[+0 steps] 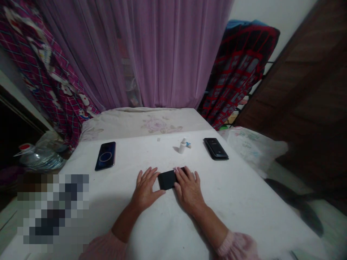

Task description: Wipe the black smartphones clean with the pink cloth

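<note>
A small black phone (167, 180) lies flat on the white-covered table in front of me. My left hand (146, 189) rests at its left end, thumb at the near edge and index finger at the far corner, the other fingers spread on the cloth. Over the right part of the phone lies my right hand (189, 189), fingers bent around a small pale pinkish wipe (175, 169). Most of the wipe and the phone's right end are hidden under that hand. Beyond the hands stands a small white spray bottle (182, 146).
Beside the bottle is a small blue-and-white piece (188, 144). A dark phone with a ring (105, 156) lies left; stacked black devices (216, 148) lie right. A tiny pale square (158, 139) lies farther back. A large water bottle (40, 157) stands off the left edge.
</note>
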